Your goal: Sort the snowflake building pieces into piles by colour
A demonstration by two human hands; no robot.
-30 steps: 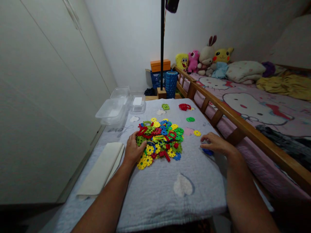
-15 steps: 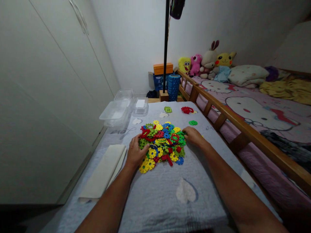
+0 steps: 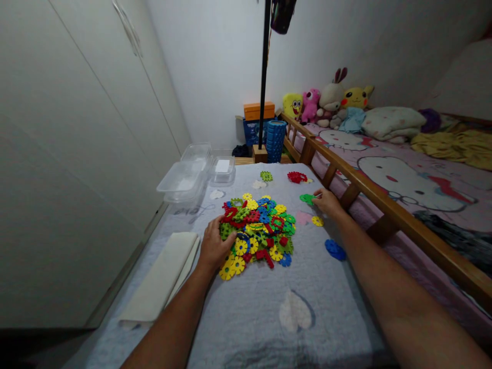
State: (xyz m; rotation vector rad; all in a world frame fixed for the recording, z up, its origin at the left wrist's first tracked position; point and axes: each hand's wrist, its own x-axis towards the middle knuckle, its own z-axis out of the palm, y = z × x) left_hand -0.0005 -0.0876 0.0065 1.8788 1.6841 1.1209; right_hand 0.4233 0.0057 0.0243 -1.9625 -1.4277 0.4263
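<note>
Fingers (image 3: 317, 195) of R hand (image 3: 327, 201) pinch green piece (image 3: 306, 198); L hand (image 3: 212, 248) fingers apart on pile (image 3: 261, 225).

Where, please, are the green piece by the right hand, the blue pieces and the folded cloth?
green piece (image 3: 306, 198): head view, on its middle.
blue pieces (image 3: 335, 249): head view, on the cluster's middle.
folded cloth (image 3: 163, 274): head view, on its flat top.

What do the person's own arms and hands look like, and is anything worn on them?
The left hand and the right hand are both bare, with no gloves. The left forearm and the right forearm are bare too, and no sleeve reaches into view. No watch, bracelet or ring shows, and no markings can be made out.
</note>
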